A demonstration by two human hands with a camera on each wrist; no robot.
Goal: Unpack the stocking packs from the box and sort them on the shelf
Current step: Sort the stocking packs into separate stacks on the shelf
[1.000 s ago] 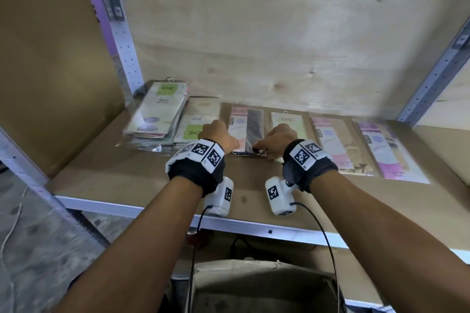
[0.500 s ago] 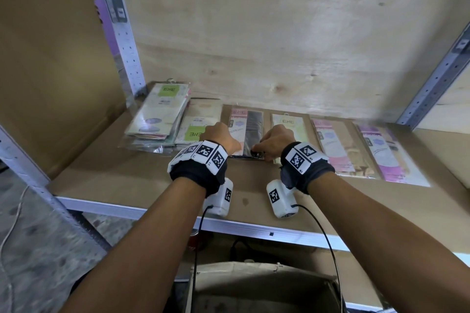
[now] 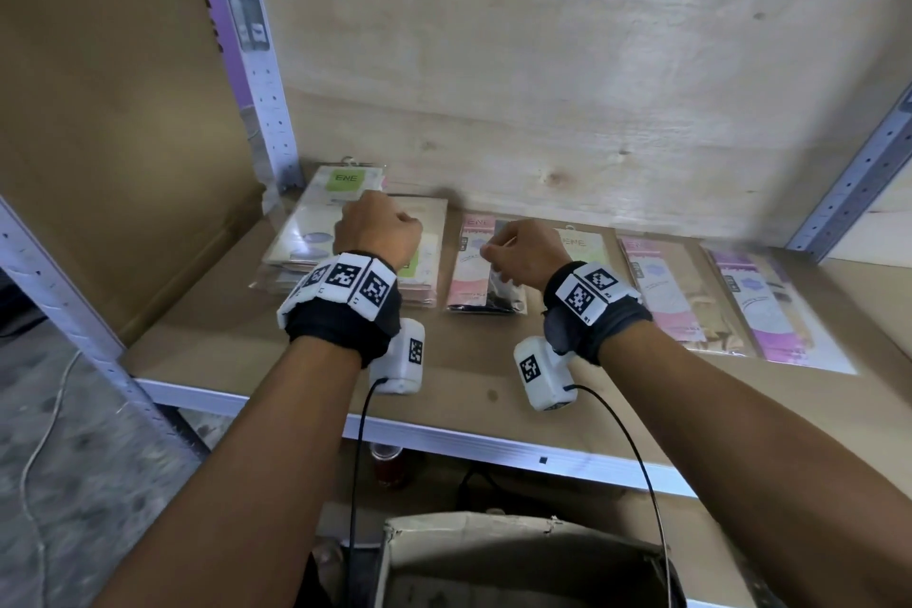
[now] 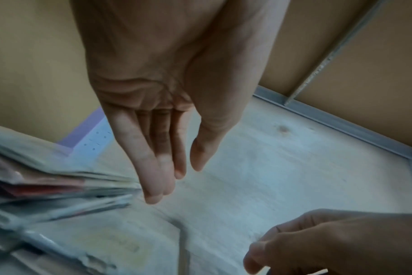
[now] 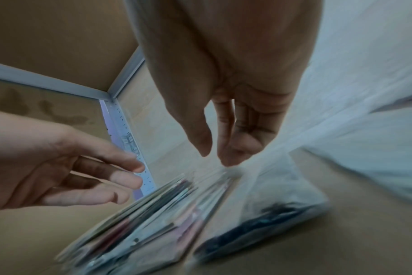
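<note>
Flat stocking packs lie in a row on the shelf board. A stack with green labels is at the far left, with a second stack beside it. Rightward come a pink-and-black pack, a green-labelled pack, a pink pack and a purple pack. My left hand hovers above the two stacks, fingers straight and empty. My right hand hangs over the pink-and-black pack, relaxed and holding nothing. The cardboard box stands below the shelf.
Plywood closes the back of the shelf. Perforated metal uprights stand at the left and right. A metal rail edges the shelf front. A red can sits on the level underneath. Bare board lies in front of the packs.
Both hands have let go of the pink-and-black pack and lifted off it. The left hand has moved left over the stacks. The pack stays flat on the shelf.
</note>
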